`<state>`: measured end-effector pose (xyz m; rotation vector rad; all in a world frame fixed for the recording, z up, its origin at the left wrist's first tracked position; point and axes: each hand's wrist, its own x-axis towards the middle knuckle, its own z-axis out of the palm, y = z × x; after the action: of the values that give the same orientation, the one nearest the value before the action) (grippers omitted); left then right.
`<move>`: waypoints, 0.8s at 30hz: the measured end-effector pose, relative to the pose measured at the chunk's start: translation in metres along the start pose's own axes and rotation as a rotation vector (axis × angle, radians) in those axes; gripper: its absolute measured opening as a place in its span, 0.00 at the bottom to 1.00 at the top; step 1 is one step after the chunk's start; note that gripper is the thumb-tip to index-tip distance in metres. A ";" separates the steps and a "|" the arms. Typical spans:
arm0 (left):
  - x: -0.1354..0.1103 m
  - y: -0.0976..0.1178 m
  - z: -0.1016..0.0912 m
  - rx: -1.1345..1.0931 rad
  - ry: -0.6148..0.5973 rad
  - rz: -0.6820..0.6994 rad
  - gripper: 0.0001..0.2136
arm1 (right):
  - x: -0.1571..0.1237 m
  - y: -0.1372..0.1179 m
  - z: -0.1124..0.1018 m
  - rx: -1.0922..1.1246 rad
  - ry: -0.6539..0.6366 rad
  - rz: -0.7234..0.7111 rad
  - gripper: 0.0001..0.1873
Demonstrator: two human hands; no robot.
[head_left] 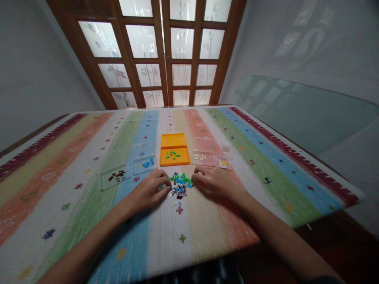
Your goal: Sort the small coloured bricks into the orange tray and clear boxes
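A loose pile of small plastic building bricks [180,183], mostly green, blue, brown and grey, lies on the striped tablecloth between my hands. At the pile's left edge is my left hand [154,185], its fingers curled and the thumb bent toward them; green bits show in the gap, and what the fingertips hold is too small to name. On the other side, my right hand [211,182] rests with its fingers pinched together at the green bricks, their tips partly hidden. Just beyond the pile, an open orange case [174,162] holds several green bricks [173,154].
Left of the case stand clear boxes with blue bricks [148,162] and brown bricks [117,175]. To its right, clear boxes hold cream pieces [201,157] and yellow pieces [223,162]. The tablecloth [166,236] covers the table; wood-framed glass doors [167,59] stand behind.
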<state>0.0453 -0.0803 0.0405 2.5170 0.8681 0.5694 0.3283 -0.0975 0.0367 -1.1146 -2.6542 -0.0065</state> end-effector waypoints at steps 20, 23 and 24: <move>-0.001 0.002 0.004 0.019 -0.029 -0.045 0.08 | 0.000 -0.001 -0.002 0.008 -0.012 -0.007 0.10; -0.003 -0.002 0.005 0.019 -0.030 -0.036 0.08 | 0.000 -0.001 -0.001 0.006 -0.013 0.000 0.10; -0.003 -0.002 0.004 0.021 -0.029 -0.034 0.08 | 0.000 -0.001 -0.001 0.004 -0.014 0.004 0.10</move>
<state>0.0444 -0.0815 0.0349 2.5181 0.9096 0.5134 0.3282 -0.0983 0.0373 -1.1232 -2.6629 0.0081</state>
